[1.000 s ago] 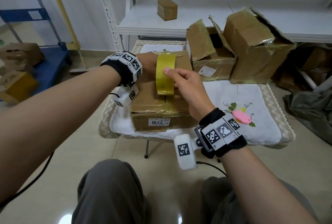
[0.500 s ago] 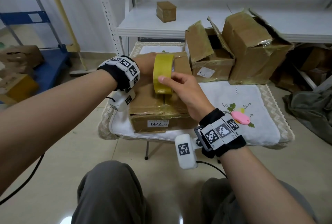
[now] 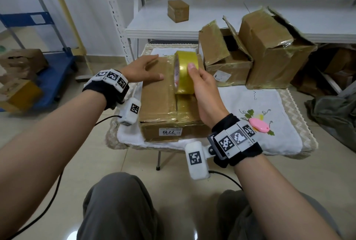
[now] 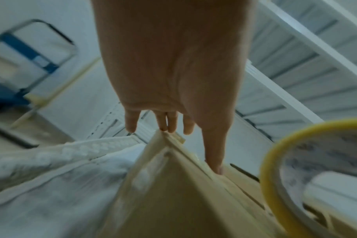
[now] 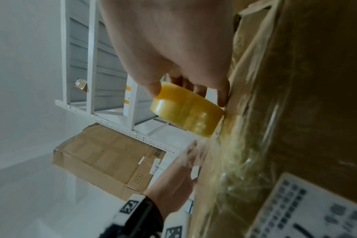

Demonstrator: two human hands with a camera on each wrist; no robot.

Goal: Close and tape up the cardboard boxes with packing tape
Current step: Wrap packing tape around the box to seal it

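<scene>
A closed cardboard box (image 3: 159, 93) with a "7719" label sits on a cloth-covered table (image 3: 269, 105). Yellowish tape runs along its top seam. My right hand (image 3: 200, 81) grips a yellow packing tape roll (image 3: 185, 72) that stands on edge on the box top, thumb on the roll's face. The roll (image 5: 185, 111) touches the box in the right wrist view. My left hand (image 3: 142, 70) lies flat with straight fingers on the box's far left top. In the left wrist view its fingers (image 4: 165, 122) reach the box's far corner, with the roll (image 4: 316, 177) at the right.
Two open, torn cardboard boxes (image 3: 225, 55) (image 3: 273, 47) stand at the back right of the table. A pink cutter (image 3: 259, 125) lies on the cloth at the right. A small box (image 3: 178, 10) sits on the white shelf behind. More boxes lie on a blue cart (image 3: 21, 78) at left.
My left hand has come off the tape roll and moved left, flattening on the box top. The right hand still holds the roll, now standing on the box.
</scene>
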